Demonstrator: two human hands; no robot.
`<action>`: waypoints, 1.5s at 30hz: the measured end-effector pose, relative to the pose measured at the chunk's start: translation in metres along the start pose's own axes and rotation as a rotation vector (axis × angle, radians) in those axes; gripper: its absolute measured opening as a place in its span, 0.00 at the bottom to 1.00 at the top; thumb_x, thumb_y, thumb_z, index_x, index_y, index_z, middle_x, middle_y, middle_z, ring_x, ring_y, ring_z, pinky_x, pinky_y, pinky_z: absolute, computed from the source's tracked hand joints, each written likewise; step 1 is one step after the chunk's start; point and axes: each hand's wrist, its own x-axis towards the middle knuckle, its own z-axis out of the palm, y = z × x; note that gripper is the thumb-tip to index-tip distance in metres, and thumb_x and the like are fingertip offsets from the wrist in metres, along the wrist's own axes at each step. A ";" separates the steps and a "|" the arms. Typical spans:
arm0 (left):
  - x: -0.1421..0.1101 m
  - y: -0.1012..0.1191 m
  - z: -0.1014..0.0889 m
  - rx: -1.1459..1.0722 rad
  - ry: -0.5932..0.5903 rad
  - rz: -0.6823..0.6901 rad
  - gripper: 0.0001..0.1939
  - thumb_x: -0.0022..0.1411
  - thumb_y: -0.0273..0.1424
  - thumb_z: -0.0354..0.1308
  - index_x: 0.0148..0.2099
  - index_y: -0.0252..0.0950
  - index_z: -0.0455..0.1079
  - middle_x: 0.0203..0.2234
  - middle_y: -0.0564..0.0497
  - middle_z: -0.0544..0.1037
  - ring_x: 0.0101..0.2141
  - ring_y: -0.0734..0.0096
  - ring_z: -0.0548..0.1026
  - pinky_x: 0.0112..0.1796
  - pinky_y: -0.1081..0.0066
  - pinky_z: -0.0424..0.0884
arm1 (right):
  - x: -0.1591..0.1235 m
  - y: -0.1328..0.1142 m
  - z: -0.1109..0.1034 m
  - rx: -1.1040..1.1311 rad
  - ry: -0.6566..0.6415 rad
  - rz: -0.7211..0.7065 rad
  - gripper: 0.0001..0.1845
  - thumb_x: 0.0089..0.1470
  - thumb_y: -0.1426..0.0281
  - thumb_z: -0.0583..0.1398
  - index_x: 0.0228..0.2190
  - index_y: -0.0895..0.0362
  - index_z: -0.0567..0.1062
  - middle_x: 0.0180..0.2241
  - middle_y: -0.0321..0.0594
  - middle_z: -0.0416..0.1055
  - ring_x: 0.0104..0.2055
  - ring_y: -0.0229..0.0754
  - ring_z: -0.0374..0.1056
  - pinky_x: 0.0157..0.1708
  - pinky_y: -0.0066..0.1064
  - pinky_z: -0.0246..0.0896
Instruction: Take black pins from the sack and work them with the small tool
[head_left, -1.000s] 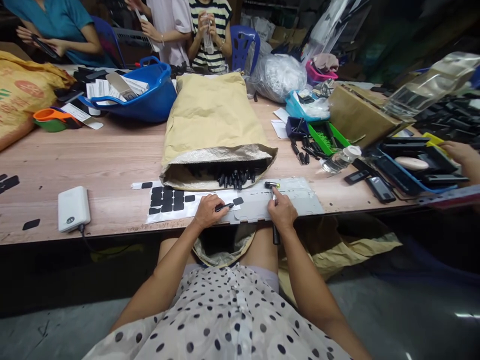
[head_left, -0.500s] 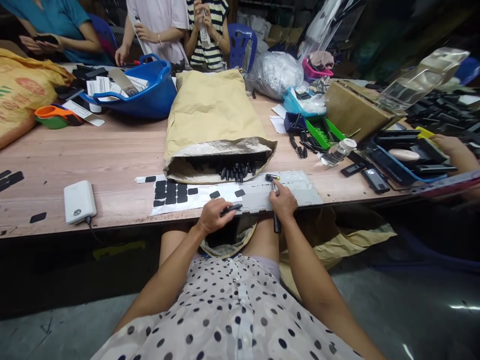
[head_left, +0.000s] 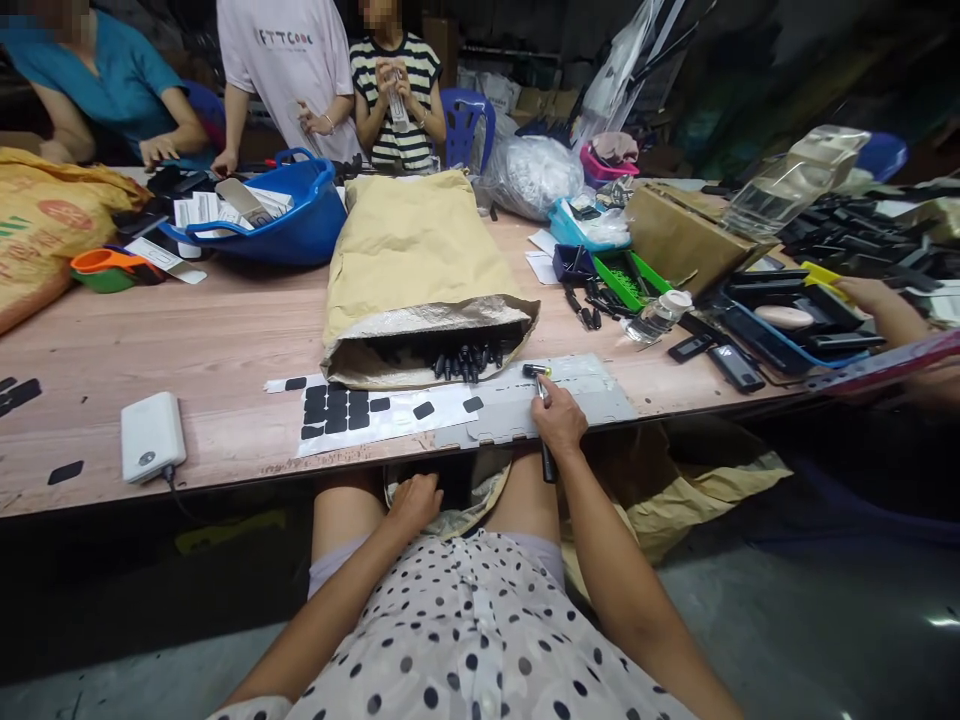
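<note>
The right hand (head_left: 561,415) is closed around a hammer (head_left: 549,466), its head over the grey board (head_left: 602,388) and its handle reaching past the table's (head_left: 240,330) front edge. The left hand (head_left: 417,502), fingers curled, is below that edge at the mouth of the lap sack (head_left: 491,487); whether it grips anything I cannot tell. Just left of the board, black pads (head_left: 337,409) sit on a white sheet (head_left: 397,428). Behind them lies a tan sack (head_left: 420,235), black parts (head_left: 466,364) showing in its open mouth. Farther out are a power bank (head_left: 152,437) to the left, a blue basket (head_left: 296,222) and, to the right, a green tray (head_left: 621,282).
</note>
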 end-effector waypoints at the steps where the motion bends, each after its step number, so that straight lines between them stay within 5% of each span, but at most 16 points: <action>1: 0.004 0.010 -0.005 -0.043 -0.026 -0.003 0.13 0.61 0.36 0.60 0.25 0.39 0.70 0.13 0.55 0.67 0.15 0.70 0.67 0.20 0.69 0.58 | 0.000 0.001 0.001 0.001 0.001 0.000 0.27 0.58 0.71 0.58 0.58 0.44 0.74 0.38 0.37 0.72 0.35 0.39 0.63 0.29 0.28 0.46; 4: 0.033 0.038 -0.029 -0.189 -0.023 -0.120 0.11 0.59 0.35 0.59 0.26 0.40 0.72 0.17 0.55 0.75 0.19 0.71 0.72 0.22 0.72 0.63 | 0.001 0.005 0.004 0.005 0.010 -0.003 0.27 0.57 0.70 0.58 0.57 0.44 0.75 0.37 0.37 0.72 0.35 0.39 0.62 0.29 0.28 0.45; 7: 0.086 0.042 -0.066 -0.198 0.232 -0.254 0.12 0.63 0.36 0.52 0.34 0.39 0.75 0.25 0.52 0.80 0.27 0.69 0.77 0.31 0.71 0.70 | 0.002 0.007 0.006 0.007 0.021 -0.002 0.27 0.56 0.70 0.59 0.57 0.43 0.75 0.36 0.36 0.71 0.34 0.38 0.61 0.29 0.28 0.45; 11: 0.153 0.014 -0.112 0.004 0.606 -0.651 0.11 0.59 0.35 0.55 0.37 0.35 0.75 0.29 0.44 0.81 0.35 0.58 0.79 0.41 0.64 0.74 | 0.001 0.007 0.007 0.009 0.031 -0.008 0.26 0.56 0.71 0.59 0.56 0.43 0.76 0.36 0.36 0.70 0.34 0.38 0.61 0.29 0.28 0.46; 15: 0.182 -0.012 -0.125 0.049 0.601 -0.869 0.10 0.49 0.29 0.62 0.35 0.31 0.76 0.33 0.34 0.80 0.41 0.43 0.80 0.42 0.54 0.76 | -0.001 0.007 0.008 0.024 0.048 -0.013 0.26 0.56 0.71 0.59 0.56 0.43 0.76 0.36 0.36 0.71 0.34 0.39 0.62 0.29 0.28 0.47; 19: 0.182 -0.019 -0.119 0.040 0.562 -0.926 0.10 0.44 0.26 0.64 0.33 0.31 0.76 0.33 0.31 0.79 0.42 0.37 0.79 0.41 0.51 0.76 | -0.001 0.009 0.010 0.041 0.063 -0.029 0.26 0.55 0.71 0.59 0.55 0.44 0.77 0.36 0.37 0.72 0.34 0.40 0.63 0.30 0.28 0.49; 25: 0.169 -0.020 -0.113 0.072 0.576 -0.832 0.08 0.46 0.30 0.64 0.32 0.33 0.74 0.33 0.36 0.78 0.41 0.40 0.78 0.42 0.51 0.76 | 0.001 0.013 0.014 0.027 0.082 -0.036 0.26 0.55 0.70 0.58 0.55 0.43 0.77 0.36 0.37 0.72 0.35 0.40 0.63 0.31 0.28 0.52; 31: 0.136 -0.015 -0.103 0.050 0.671 -0.458 0.08 0.51 0.28 0.60 0.37 0.37 0.73 0.33 0.47 0.77 0.37 0.57 0.76 0.42 0.60 0.74 | 0.001 0.012 0.013 0.011 0.076 -0.039 0.27 0.55 0.70 0.57 0.55 0.42 0.77 0.36 0.37 0.71 0.35 0.41 0.64 0.31 0.28 0.53; 37: 0.111 0.014 -0.076 -0.136 0.212 0.004 0.07 0.53 0.27 0.60 0.36 0.41 0.75 0.32 0.53 0.78 0.34 0.65 0.74 0.39 0.67 0.72 | 0.000 0.009 0.010 0.003 0.066 -0.032 0.27 0.56 0.71 0.58 0.56 0.44 0.76 0.35 0.37 0.72 0.35 0.40 0.65 0.31 0.28 0.52; 40: 0.111 0.019 -0.066 -0.132 0.088 0.040 0.07 0.53 0.27 0.61 0.36 0.42 0.75 0.32 0.53 0.78 0.38 0.63 0.74 0.41 0.65 0.72 | -0.001 0.009 0.008 0.005 0.051 -0.030 0.25 0.56 0.69 0.59 0.56 0.45 0.76 0.35 0.36 0.72 0.36 0.41 0.65 0.31 0.28 0.51; 45: 0.114 0.011 -0.060 -0.128 0.058 0.049 0.07 0.55 0.30 0.62 0.38 0.42 0.77 0.34 0.52 0.78 0.40 0.61 0.73 0.44 0.63 0.71 | -0.001 0.010 0.007 0.051 0.028 0.000 0.21 0.56 0.63 0.61 0.51 0.53 0.78 0.36 0.38 0.74 0.39 0.43 0.67 0.34 0.29 0.55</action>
